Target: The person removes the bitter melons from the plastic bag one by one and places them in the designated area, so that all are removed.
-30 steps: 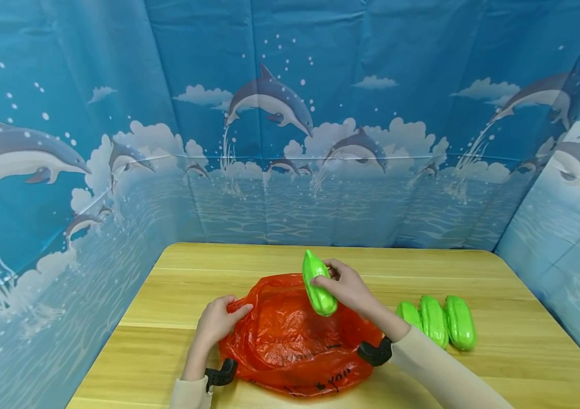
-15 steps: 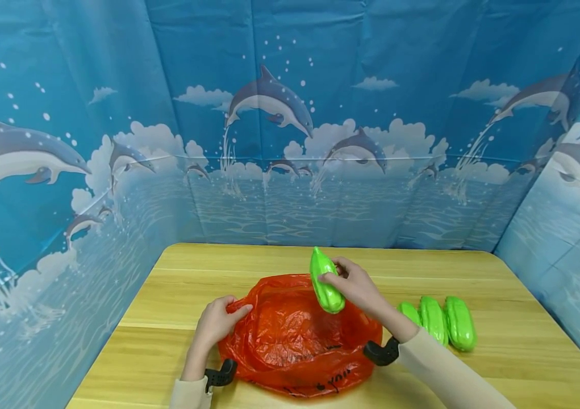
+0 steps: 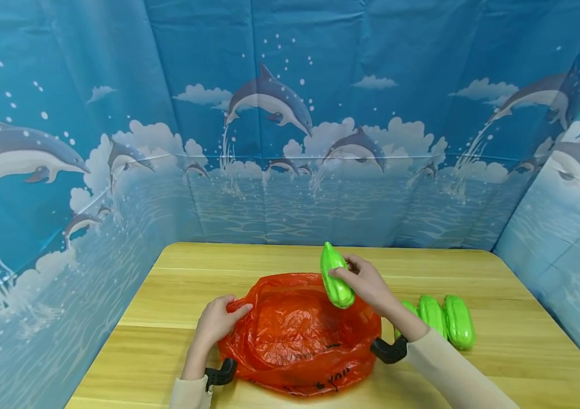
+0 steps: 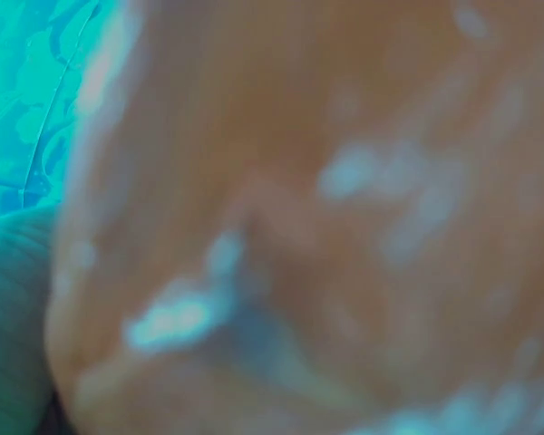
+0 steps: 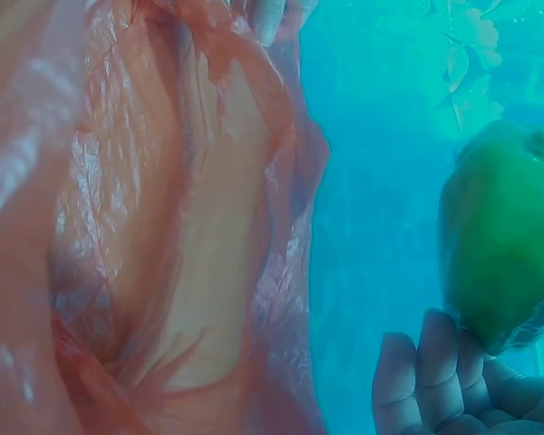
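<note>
A red plastic bag (image 3: 279, 372) lies with its mouth spread wide in the middle of the table, black lettering on its near side. At its left rim my left hand (image 3: 215, 321) pinches the plastic, thumb on the inside. My right hand (image 3: 368, 284) grips a bright green, ridged star fruit (image 3: 338, 281), pointed end up, over the bag's far right rim. In the right wrist view the fruit (image 5: 503, 240) shows at the right above curled fingers (image 5: 435, 372). Red plastic (image 4: 363, 254) fills most of the blurred left wrist view.
Three more green star fruits lie side by side on the right: one at the right end (image 3: 458, 322), a middle one (image 3: 432, 313), and one partly hidden by my right forearm (image 3: 409, 308). A blue dolphin-print curtain (image 3: 290, 193) stands behind the wooden table (image 3: 187, 261).
My right hand has moved right and slightly away from me with the star fruit, from above the bag's opening to its far right rim. My left hand stays put on the bag.
</note>
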`<action>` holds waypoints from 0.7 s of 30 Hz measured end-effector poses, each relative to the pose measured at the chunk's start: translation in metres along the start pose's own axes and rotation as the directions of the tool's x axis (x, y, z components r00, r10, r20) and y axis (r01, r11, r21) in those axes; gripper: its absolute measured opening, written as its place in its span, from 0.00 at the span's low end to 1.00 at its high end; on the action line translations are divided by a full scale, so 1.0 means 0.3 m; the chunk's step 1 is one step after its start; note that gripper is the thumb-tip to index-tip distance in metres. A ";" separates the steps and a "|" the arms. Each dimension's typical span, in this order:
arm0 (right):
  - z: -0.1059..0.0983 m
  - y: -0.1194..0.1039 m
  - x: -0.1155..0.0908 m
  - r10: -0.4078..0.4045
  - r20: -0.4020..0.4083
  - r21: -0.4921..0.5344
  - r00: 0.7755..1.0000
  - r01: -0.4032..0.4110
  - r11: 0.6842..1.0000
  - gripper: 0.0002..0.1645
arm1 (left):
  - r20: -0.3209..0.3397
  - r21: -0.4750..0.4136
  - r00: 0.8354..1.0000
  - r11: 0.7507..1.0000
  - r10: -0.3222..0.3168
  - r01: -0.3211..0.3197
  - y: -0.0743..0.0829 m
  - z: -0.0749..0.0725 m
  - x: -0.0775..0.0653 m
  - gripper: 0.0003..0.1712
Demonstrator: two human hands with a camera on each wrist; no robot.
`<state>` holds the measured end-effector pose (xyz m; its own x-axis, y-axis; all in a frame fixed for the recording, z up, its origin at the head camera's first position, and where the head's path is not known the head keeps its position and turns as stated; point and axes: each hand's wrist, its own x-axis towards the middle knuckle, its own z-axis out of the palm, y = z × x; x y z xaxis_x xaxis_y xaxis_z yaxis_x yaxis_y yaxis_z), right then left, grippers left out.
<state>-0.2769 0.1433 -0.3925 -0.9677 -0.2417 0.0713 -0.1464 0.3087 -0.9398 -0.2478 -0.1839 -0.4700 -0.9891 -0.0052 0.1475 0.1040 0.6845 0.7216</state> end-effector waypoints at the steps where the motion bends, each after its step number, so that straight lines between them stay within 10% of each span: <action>1: -0.003 0.001 0.000 0.003 -0.003 0.002 1.000 -0.003 1.000 0.33 | 0.001 -0.002 1.000 1.000 0.000 0.000 0.000 0.000 0.000 0.20; 21: -0.116 0.040 -0.016 0.051 -0.052 -0.048 0.997 -0.054 0.997 0.36 | 0.002 0.001 1.000 1.000 -0.007 0.007 0.004 0.001 -0.004 0.20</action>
<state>-0.2810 0.1801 -0.3925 -0.9833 -0.1772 0.0406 -0.1039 0.3650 -0.9252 -0.2466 -0.1829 -0.4696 -0.9899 -0.0087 0.1415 0.0972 0.6850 0.7220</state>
